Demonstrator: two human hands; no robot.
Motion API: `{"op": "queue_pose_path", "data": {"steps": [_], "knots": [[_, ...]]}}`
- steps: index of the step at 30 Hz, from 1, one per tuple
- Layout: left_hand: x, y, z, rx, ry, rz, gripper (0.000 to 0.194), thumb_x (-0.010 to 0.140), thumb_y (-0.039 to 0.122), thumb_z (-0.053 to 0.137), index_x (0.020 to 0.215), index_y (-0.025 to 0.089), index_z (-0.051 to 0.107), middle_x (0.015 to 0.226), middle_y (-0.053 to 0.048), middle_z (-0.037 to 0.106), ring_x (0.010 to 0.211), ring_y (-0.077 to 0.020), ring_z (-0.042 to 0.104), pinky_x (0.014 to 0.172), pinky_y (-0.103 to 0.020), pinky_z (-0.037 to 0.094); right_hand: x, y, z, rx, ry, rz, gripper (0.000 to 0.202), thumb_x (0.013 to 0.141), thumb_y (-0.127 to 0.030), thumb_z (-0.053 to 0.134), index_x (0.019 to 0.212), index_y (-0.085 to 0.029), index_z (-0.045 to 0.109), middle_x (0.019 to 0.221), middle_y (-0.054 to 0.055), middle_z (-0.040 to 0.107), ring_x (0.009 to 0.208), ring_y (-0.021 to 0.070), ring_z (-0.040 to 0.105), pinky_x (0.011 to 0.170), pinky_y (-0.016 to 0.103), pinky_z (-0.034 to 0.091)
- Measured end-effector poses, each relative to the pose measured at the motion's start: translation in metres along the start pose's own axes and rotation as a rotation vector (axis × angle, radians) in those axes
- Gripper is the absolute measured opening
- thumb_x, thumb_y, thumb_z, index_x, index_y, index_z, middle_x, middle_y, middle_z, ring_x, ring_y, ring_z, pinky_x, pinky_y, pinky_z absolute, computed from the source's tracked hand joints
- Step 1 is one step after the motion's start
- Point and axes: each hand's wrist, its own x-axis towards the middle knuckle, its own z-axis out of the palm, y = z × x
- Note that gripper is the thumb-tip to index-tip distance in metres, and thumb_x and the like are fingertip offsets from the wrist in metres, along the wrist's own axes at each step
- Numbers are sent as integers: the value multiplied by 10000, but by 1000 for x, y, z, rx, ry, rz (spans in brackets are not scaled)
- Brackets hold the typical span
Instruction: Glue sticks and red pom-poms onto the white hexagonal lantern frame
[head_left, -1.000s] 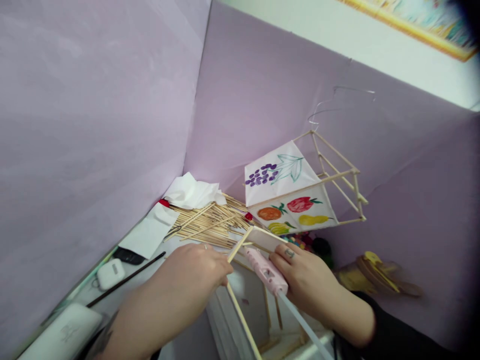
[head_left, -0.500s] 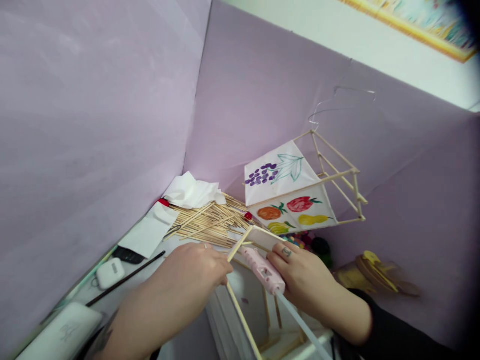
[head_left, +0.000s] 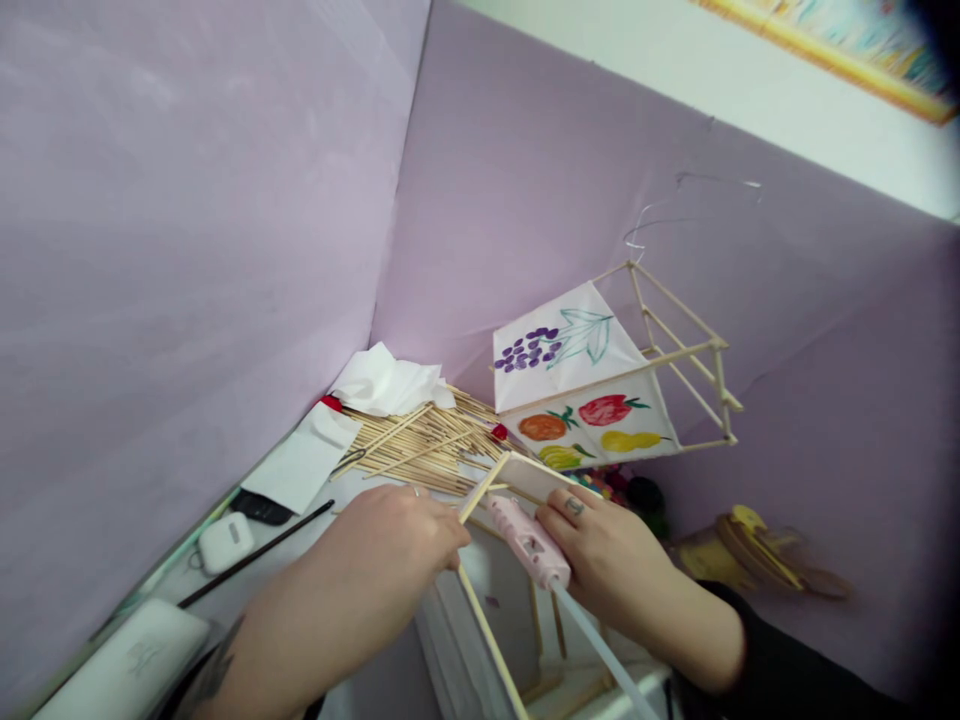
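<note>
My left hand (head_left: 382, 565) is closed on the edge of a wooden stick frame (head_left: 489, 632) with white paper on its sides. Held in my right hand (head_left: 619, 550) is a pink hot glue gun (head_left: 531, 543), its nozzle end close to the frame's upper corner. A translucent glue stick (head_left: 604, 648) sticks out of the gun's back. My right fingers also lie by the frame's far edge; whether they touch it I cannot tell. Beyond the hands, a stick lantern (head_left: 577, 385) with painted fruit on its paper panels leans tilted.
Many thin wooden sticks (head_left: 420, 440) lie in a pile under crumpled white paper (head_left: 390, 380). Along the left wall are a white earbud case (head_left: 226, 543), a dark rod (head_left: 259, 552) and a white box (head_left: 124, 665). Purple walls (head_left: 525, 180) enclose the corner. A yellow-lidded container (head_left: 739, 550) stands at right.
The whole view has shifted slightly, so most things sit a little further right. Both hands keep their grip on the frame and the glue gun.
</note>
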Motion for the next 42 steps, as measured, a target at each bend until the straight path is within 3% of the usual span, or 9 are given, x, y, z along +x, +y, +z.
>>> {"op": "queue_pose_path", "data": {"steps": [4,14,20,31,42], "knots": [[2,3,-3,19,-41,-7,214,888,54,529,833,204,672,932,12,756,850,-176,693,747,-286,481,1,0,2,-9,33,-16,80,787,-111,707,846,-165,707,831,82,691,789,274,647,694,376,529],[0,2,-2,-14,-20,-9,209,890,55,537,832,205,671,923,21,753,836,-172,684,736,-288,465,-5,-1,1,35,67,-12,114,782,-60,662,826,-163,686,835,79,679,780,248,617,747,359,523],[2,4,-5,11,-35,-2,221,908,55,531,834,204,676,919,17,760,826,-180,690,737,-297,473,-6,-3,-2,41,-14,23,137,803,-66,645,871,-169,706,861,79,695,817,253,625,771,356,504],[2,4,-5,6,-42,-6,225,896,40,524,849,200,674,939,17,759,855,-163,698,765,-271,495,-2,-3,2,32,33,-6,77,806,-104,697,850,-167,696,844,78,681,789,256,612,722,359,507],[0,3,-4,9,-11,4,210,918,79,536,806,202,665,882,20,745,797,-166,675,711,-286,458,-3,-2,3,31,23,14,129,794,-59,667,867,-157,709,872,86,690,825,263,640,773,362,525]]}}
